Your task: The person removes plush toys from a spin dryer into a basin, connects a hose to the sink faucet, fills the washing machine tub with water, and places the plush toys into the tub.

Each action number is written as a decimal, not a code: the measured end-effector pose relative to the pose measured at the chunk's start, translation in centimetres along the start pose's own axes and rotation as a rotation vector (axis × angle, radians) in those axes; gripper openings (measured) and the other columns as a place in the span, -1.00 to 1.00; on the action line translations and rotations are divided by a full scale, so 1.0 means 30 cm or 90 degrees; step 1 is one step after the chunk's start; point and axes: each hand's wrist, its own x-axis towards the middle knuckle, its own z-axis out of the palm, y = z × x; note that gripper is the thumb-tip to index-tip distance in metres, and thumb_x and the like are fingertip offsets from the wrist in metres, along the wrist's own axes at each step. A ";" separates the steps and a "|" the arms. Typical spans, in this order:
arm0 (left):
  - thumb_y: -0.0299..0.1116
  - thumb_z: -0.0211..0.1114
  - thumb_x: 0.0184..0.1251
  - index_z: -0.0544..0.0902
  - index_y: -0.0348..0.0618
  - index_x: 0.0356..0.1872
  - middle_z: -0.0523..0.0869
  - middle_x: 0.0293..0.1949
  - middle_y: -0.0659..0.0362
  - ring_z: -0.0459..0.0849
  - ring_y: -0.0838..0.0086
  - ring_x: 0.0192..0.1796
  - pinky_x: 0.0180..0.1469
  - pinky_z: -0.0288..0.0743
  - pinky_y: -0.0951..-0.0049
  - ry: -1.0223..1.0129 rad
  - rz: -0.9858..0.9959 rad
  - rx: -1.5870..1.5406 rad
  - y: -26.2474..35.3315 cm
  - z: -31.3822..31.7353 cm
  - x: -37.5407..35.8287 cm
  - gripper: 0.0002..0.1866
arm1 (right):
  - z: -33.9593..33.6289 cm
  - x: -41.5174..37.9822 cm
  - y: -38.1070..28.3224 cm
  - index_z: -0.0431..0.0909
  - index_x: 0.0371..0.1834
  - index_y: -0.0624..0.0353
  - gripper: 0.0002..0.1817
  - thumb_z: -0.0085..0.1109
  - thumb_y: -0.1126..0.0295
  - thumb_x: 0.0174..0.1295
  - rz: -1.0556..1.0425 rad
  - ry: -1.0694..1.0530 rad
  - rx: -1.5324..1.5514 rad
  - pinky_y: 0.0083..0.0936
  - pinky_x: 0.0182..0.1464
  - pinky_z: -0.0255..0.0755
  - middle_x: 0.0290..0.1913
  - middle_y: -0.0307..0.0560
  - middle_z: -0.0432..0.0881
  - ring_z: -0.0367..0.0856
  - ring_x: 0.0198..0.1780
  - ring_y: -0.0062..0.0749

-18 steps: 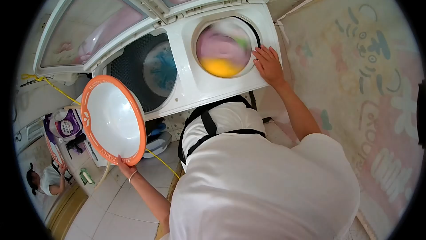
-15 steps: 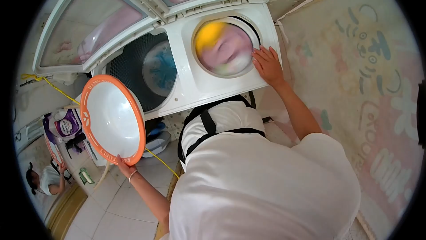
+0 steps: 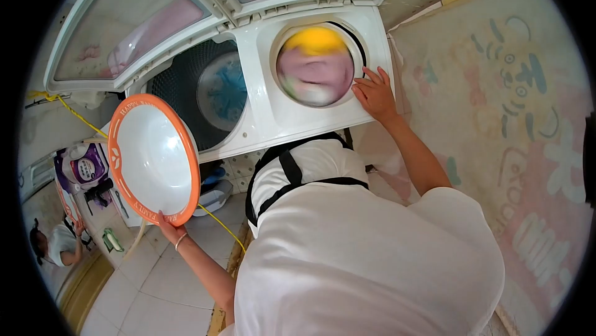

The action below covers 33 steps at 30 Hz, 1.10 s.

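Note:
My left hand point(image 3: 171, 227) grips the lower rim of a white basin point(image 3: 155, 156) with an orange, lettered rim, holding it tilted beside the machine. A twin-tub washing machine point(image 3: 257, 109) stands in front of me with both lids point(image 3: 133, 25) raised. In its right-hand spin tub, pink, yellow and white laundry point(image 3: 315, 72) is blurred by motion. My right hand point(image 3: 376, 97) lies at the right edge of that opening, fingers apart, holding nothing. The left-hand wash tub shows a blue-tinted bottom point(image 3: 222, 90).
Left of the basin are a purple detergent package point(image 3: 84, 168) and a green-and-white brush-like item point(image 3: 113, 240). A mirror point(image 3: 59, 243) shows a person's reflection. A yellow cord point(image 3: 220, 224) runs behind the basin. A printed pink cover point(image 3: 496, 149) hangs on the right.
The laundry has turned in the spin tub, its yellow part shifting to the top middle. The right hand's fingers have bent and spread slightly; the basin has moved slightly left and up in view.

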 end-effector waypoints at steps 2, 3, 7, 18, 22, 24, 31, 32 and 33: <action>-0.28 0.07 0.37 0.25 -0.32 0.27 0.48 0.16 0.00 0.51 0.22 0.16 0.15 0.49 0.22 0.003 -0.004 -0.008 0.001 0.009 -0.009 -0.48 | -0.001 0.000 0.001 0.67 -0.42 0.10 -0.77 0.10 0.23 0.25 -0.005 -0.009 -0.001 -0.12 0.38 -0.05 -0.17 -0.24 0.69 0.43 0.22 -0.31; -0.28 0.07 0.37 0.25 -0.32 0.27 0.48 0.16 0.00 0.51 0.22 0.16 0.15 0.49 0.22 0.004 -0.005 -0.009 0.001 0.010 -0.010 -0.48 | -0.003 0.002 0.000 0.67 -0.42 0.10 -0.77 0.10 0.23 0.25 -0.006 -0.009 -0.002 -0.12 0.38 -0.05 -0.17 -0.24 0.69 0.43 0.22 -0.31; -0.28 0.08 0.36 0.25 -0.31 0.27 0.48 0.16 0.00 0.51 0.22 0.16 0.15 0.50 0.22 -0.001 -0.008 -0.017 -0.004 0.010 -0.010 -0.48 | -0.010 0.005 -0.003 0.66 -0.43 0.11 -0.76 0.10 0.22 0.25 -0.016 -0.023 -0.014 -0.11 0.36 -0.04 -0.21 -0.25 0.69 0.45 0.18 -0.31; -0.31 0.07 0.37 0.24 -0.28 0.28 0.48 0.16 0.00 0.52 0.22 0.16 0.16 0.50 0.21 -0.003 -0.009 -0.024 -0.015 -0.018 0.022 -0.49 | -0.005 0.010 -0.016 0.65 -0.46 0.10 -0.74 0.14 0.18 0.21 -0.029 -0.030 -0.043 -0.11 0.33 -0.02 -0.33 -0.26 0.67 0.48 0.09 -0.33; -0.30 0.06 0.38 0.24 -0.30 0.28 0.48 0.16 0.00 0.52 0.21 0.16 0.16 0.50 0.20 -0.018 0.002 -0.033 -0.024 -0.030 0.035 -0.49 | -0.009 0.019 -0.021 0.66 -0.49 0.09 -0.72 0.12 0.16 0.22 -0.043 -0.054 -0.053 -0.10 0.33 -0.02 -0.37 -0.25 0.66 0.50 0.06 -0.32; -0.30 0.06 0.38 0.23 -0.30 0.28 0.48 0.16 0.00 0.52 0.21 0.16 0.16 0.50 0.20 -0.031 0.002 -0.037 -0.027 -0.028 0.031 -0.49 | 0.001 0.019 -0.015 0.66 -0.49 0.09 -0.71 0.12 0.15 0.22 -0.049 -0.068 -0.055 -0.10 0.32 -0.02 -0.38 -0.25 0.66 0.50 0.05 -0.31; -0.29 0.07 0.37 0.27 -0.31 0.25 0.50 0.14 0.00 0.52 0.22 0.15 0.15 0.50 0.18 -0.010 -0.012 -0.043 -0.025 -0.034 0.042 -0.51 | 0.009 0.046 -0.007 0.66 -0.50 0.11 -0.66 0.05 0.12 0.26 -0.072 -0.191 -0.080 -0.10 0.32 0.02 -0.39 -0.23 0.65 0.55 -0.08 -0.39; -0.29 0.07 0.37 0.28 -0.31 0.24 0.50 0.13 0.00 0.52 0.21 0.15 0.15 0.50 0.18 -0.012 -0.007 -0.042 -0.029 -0.037 0.046 -0.51 | 0.009 0.049 -0.003 0.65 -0.50 0.11 -0.64 0.03 0.12 0.27 -0.079 -0.233 -0.105 -0.09 0.32 0.03 -0.39 -0.22 0.65 0.56 -0.12 -0.40; -0.29 0.07 0.37 0.28 -0.31 0.24 0.50 0.13 0.00 0.52 0.21 0.15 0.15 0.50 0.18 -0.012 -0.008 -0.043 -0.030 -0.031 0.040 -0.51 | 0.020 0.046 0.002 0.65 -0.50 0.11 -0.64 0.03 0.12 0.27 -0.080 -0.234 -0.106 -0.09 0.32 0.03 -0.39 -0.22 0.65 0.56 -0.12 -0.40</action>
